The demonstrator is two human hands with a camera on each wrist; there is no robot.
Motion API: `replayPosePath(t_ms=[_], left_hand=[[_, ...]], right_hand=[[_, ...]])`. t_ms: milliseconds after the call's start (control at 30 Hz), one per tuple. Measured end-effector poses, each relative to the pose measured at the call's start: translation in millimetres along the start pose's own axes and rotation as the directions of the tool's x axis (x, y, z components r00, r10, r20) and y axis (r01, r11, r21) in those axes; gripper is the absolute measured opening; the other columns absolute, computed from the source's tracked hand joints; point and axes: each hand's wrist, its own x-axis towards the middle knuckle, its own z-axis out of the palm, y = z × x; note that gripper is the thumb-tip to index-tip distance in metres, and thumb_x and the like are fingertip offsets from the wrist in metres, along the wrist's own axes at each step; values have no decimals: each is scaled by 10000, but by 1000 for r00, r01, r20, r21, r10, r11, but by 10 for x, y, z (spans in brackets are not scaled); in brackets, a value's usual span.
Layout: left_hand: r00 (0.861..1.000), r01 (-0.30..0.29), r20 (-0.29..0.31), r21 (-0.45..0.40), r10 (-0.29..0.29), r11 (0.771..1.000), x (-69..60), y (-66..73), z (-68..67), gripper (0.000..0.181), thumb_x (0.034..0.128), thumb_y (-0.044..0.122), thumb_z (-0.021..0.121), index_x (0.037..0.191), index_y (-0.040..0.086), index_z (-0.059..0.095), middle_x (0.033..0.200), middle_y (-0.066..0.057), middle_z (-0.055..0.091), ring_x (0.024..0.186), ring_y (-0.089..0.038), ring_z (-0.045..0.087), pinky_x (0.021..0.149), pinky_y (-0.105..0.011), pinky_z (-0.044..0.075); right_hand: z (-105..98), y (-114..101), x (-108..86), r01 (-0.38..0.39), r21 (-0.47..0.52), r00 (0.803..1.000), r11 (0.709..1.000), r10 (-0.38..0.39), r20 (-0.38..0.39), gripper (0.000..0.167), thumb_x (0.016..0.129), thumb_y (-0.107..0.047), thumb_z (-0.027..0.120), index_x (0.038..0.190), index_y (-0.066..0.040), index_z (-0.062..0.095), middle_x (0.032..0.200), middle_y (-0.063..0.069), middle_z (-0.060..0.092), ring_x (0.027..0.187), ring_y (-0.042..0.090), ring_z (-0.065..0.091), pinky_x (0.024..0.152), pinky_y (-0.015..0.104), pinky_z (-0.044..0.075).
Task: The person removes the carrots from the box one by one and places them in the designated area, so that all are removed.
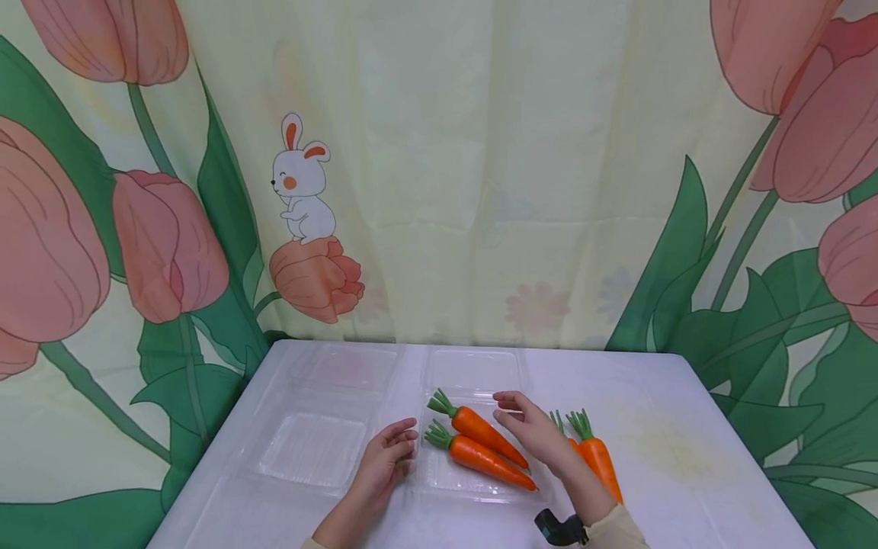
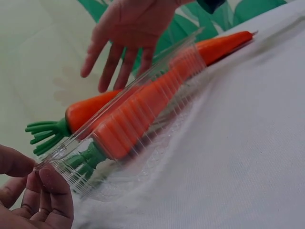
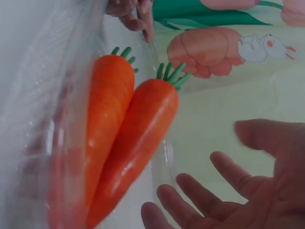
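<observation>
Two toy carrots with green tops lie side by side in a clear plastic box; the far carrot point(image 1: 478, 427) and the near carrot point(image 1: 487, 461) both slant, tips toward the right. My left hand point(image 1: 381, 463) is at the left edge of the box point(image 1: 439, 488), thumb and a finger pinching its rim in the left wrist view. Above the right side of the box hovers my right hand point(image 1: 538, 433), fingers spread and holding nothing. In the right wrist view its fingers are apart from the carrots point(image 3: 143, 129).
Two more carrots point(image 1: 599, 461) lie on the white table point(image 1: 686, 488) at the right, partly behind my right forearm. A second clear box point(image 1: 312, 450) with its lid raised stands at the left. Behind the table hangs a tulip-print curtain point(image 1: 439, 191).
</observation>
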Motion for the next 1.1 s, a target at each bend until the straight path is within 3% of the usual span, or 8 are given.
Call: replayPosePath(t_ms=[167, 467, 667, 1100], left_hand=[[1000, -6, -4, 16, 6, 1000, 10, -8, 2, 479, 975, 18, 595, 1446, -4, 516, 1109, -28, 631, 863, -153, 605, 682, -247, 519], [1000, -11, 1, 25, 11, 1000, 10, -2, 10, 483, 973, 18, 593, 1449, -4, 510, 1105, -23, 630, 852, -151, 604, 678, -251, 514], [1000, -23, 5, 28, 23, 999, 6, -8, 14, 475, 970, 18, 592, 1439, -9, 514, 1101, -26, 629, 841, -150, 599, 671, -243, 509], [1000, 5, -7, 34, -5, 999, 27, 1, -1, 467, 974, 22, 594, 1436, 13, 525, 1107, -31, 627, 864, -161, 607, 689, -256, 515]], right_hand=[[97, 33, -18, 19, -25, 998, 999, -18, 65, 441, 973, -95, 662, 1403, -142, 578, 1417, 176, 590, 1275, 414, 583, 1014, 571, 526], [269, 121, -12, 57, -101, 992, 993, -45, 119, 597, 913, -88, 726, 1461, -221, 531, 1405, 169, 587, 1252, 399, 586, 1035, 618, 491], [391, 152, -7, 103, -173, 991, 980, -87, 99, 623, 896, -59, 734, 1458, -230, 528, 1403, 160, 600, 1183, 341, 598, 1066, 660, 437], [384, 193, 49, 84, -198, 995, 976, -72, 66, 554, 912, -43, 715, 1413, -236, 582, 1311, 133, 649, 1143, 322, 635, 1016, 585, 518]])
